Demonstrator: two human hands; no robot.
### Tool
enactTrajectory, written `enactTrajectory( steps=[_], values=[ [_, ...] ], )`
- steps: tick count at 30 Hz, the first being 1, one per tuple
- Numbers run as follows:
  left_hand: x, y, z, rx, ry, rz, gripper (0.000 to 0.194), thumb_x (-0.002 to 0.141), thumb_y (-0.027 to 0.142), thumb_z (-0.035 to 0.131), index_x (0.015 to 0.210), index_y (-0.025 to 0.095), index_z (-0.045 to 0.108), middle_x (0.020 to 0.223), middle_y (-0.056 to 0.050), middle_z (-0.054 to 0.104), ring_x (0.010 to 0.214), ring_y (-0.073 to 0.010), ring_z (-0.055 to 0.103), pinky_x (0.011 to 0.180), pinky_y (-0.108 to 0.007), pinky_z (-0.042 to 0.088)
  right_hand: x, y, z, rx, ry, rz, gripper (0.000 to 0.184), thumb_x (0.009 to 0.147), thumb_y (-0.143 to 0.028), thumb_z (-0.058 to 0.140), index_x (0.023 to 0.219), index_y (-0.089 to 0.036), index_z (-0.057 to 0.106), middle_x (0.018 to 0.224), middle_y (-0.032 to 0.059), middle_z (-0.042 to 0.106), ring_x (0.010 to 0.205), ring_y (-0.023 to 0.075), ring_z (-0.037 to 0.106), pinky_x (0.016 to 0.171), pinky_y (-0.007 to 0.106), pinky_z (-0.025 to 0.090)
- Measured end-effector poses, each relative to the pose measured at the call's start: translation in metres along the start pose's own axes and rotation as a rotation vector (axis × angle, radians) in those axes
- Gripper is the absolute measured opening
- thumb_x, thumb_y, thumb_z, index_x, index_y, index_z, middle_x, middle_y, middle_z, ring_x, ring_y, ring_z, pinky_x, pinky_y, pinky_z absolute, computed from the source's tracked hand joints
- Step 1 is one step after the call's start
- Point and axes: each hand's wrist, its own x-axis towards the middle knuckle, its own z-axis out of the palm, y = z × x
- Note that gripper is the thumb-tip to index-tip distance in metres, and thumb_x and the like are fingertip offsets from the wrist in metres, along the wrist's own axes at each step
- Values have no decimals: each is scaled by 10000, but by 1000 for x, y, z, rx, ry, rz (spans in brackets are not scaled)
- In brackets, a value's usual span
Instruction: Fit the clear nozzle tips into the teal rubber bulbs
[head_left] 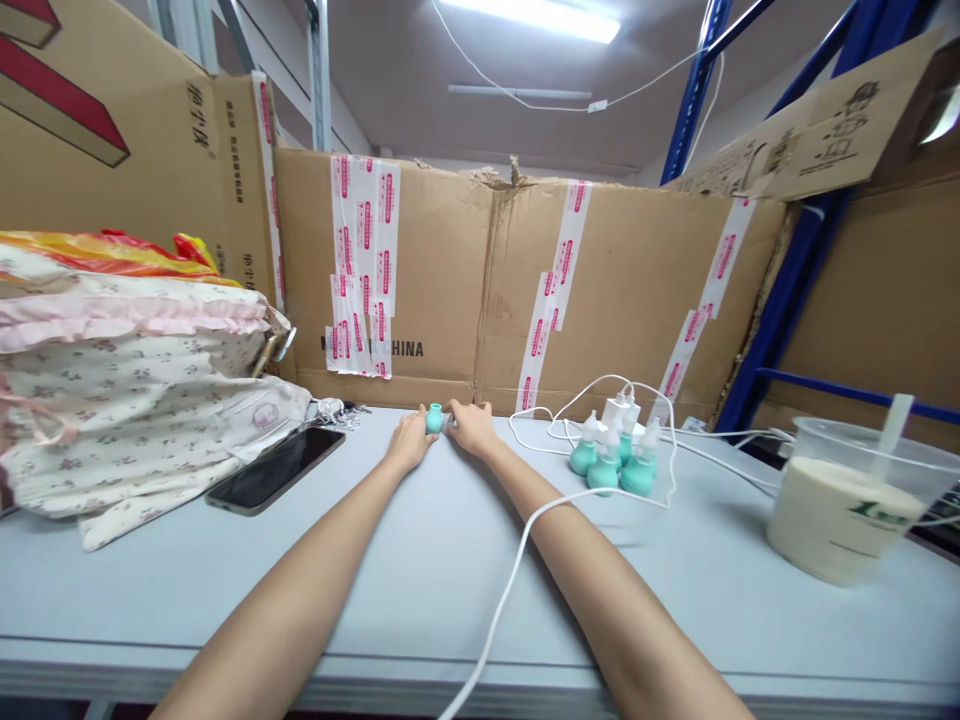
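Observation:
Both my arms reach far forward over a pale grey table (420,560). My left hand (410,440) is closed on a small teal bulb-shaped item (434,417) at the table's far edge. My right hand (471,426) meets it from the right, fingers pinched at something small beside the bulb that I cannot make out. A white cable (517,560) lies across my right forearm. To the right stands a cluster of several teal bulbs with clear tips (611,462), beside a white charger block (622,408).
A black phone (276,468) lies left of my arms beside a floral cloth bag (127,400). A lidded plastic cup of milky drink with a straw (855,505) stands at right. Taped cardboard walls (615,290) close off the back. Blue shelving posts (795,280) rise at right.

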Motion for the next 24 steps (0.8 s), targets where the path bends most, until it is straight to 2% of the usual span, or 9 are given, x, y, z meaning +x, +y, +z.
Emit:
enactTrajectory(
  steps=[3, 8, 12, 18, 24],
  values=[
    [-2, 1, 0, 93, -39, 8, 616, 767, 273, 575, 1312, 98, 345, 1248, -185, 511, 1192, -267, 437, 923, -305, 342, -1, 0, 1, 6, -6, 4, 326, 794, -266, 504, 1113, -209, 468, 1000, 85, 654, 980, 226, 559, 859, 378, 227],
    [2, -2, 0, 65, -35, -6, 688, 749, 305, 589, 1337, 96, 299, 1284, -186, 482, 1213, -268, 419, 922, -302, 342, -5, 0, 0, 22, -2, -23, 372, 794, -269, 508, 1156, -228, 431, 1102, 83, 614, 1059, 227, 508, 882, 384, 225],
    [6, -9, -3, 4, -63, -37, 673, 750, 324, 577, 1326, 96, 316, 1247, -174, 519, 1161, -249, 471, 910, -295, 355, -10, -2, -1, 34, 18, -32, 406, 795, -267, 506, 1184, -219, 397, 1102, 91, 612, 1063, 238, 495, 891, 399, 221],
    [7, -17, -9, -3, -67, -39, 558, 739, 299, 575, 1241, 107, 425, 1144, -137, 588, 1088, -238, 517, 882, -291, 381, -12, -3, 0, -7, 44, -2, 426, 785, -244, 515, 1191, -199, 393, 1030, 103, 639, 1014, 235, 522, 875, 384, 218],
    [6, -17, -10, -10, -81, -30, 559, 728, 267, 585, 1247, 141, 420, 1136, -102, 599, 1093, -222, 523, 887, -292, 393, -11, -4, 4, -27, 82, 1, 402, 786, -250, 530, 1171, -208, 422, 1012, 93, 648, 1010, 237, 517, 872, 389, 202]
  ],
)
